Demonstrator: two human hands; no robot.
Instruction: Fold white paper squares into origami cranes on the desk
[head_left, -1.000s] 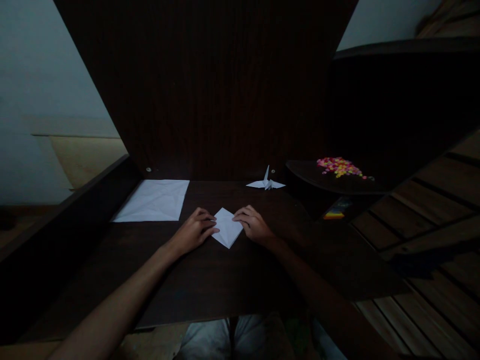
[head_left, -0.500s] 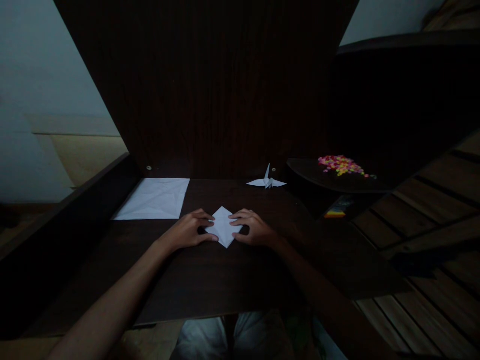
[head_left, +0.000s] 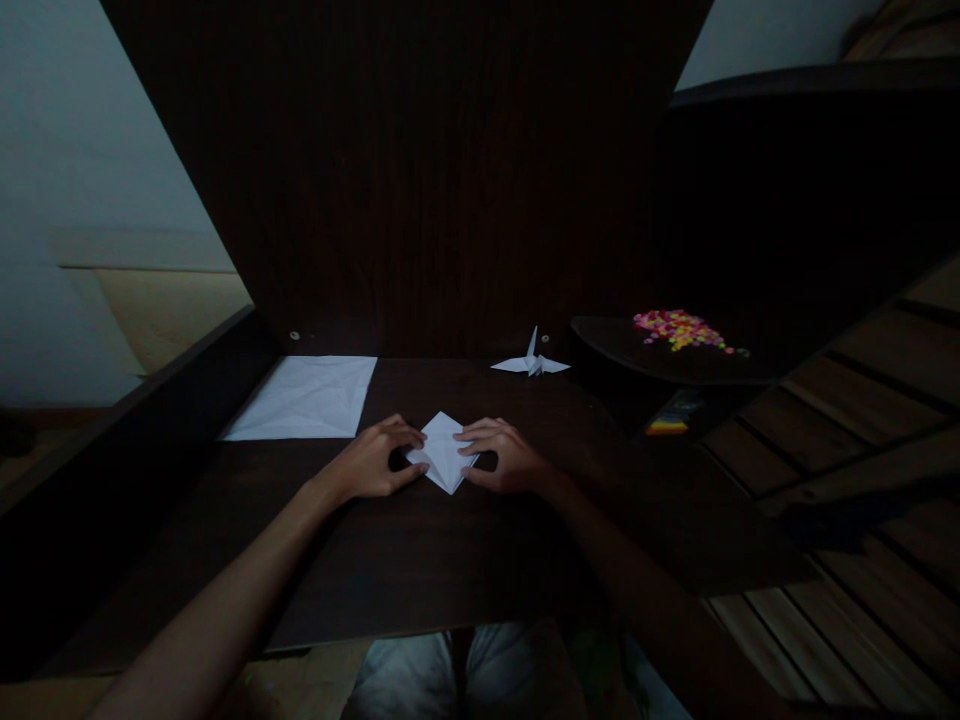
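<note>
- Here, at the center of the frame, the left hand [head_left: 384, 458] holds the left corner of a folded paper [head_left: 442, 448], its thumb and fingertips partly spread and both touching the sheet.
- The right hand [head_left: 511, 458] holds the other side, fingers laid on the top face and thumb at the lower right edge, with a rounded gap between them.
- The folded paper is a white diamond, one point toward the top of the frame and one toward the bottom; thin layers show along its lower right edge.
- Under it is the dark table [head_left: 420, 570], filling the lower middle.
- Left of center, near the table's back, lies a larger white sheet [head_left: 304, 398], creased and flat.
- Right of center, by the back panel [head_left: 420, 180], sits a white paper bird [head_left: 533, 366], wings out to both sides.
- Farther right, a rounded shelf [head_left: 604, 340] carries a heap of small colorful pieces [head_left: 679, 330], mostly pink, red and yellow.
- At the bottom edge show the person's trouser legs [head_left: 409, 675].
- A pale wall [head_left: 75, 130] takes the upper left.
</note>
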